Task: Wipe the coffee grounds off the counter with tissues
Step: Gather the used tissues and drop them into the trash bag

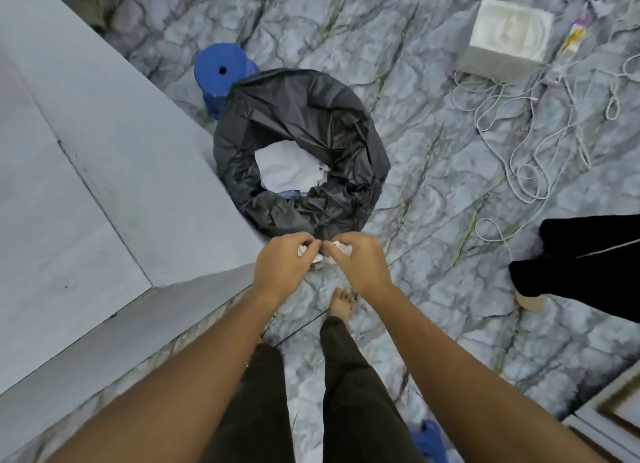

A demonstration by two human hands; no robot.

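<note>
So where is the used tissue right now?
In the head view, the crumpled tissue is pinched between the left hand and right hand, just short of the black bin bag by the counter corner.

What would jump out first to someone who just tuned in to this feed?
Both hands meet at centre frame, the left hand and right hand pinching a crumpled white tissue between them. Just beyond them on the marble-patterned floor stands a bin lined with a black bag, white paper already inside, pressed against the pale counter at left. A blue stool stands behind the bin, and tangled white cords sprawl at upper right.
</note>
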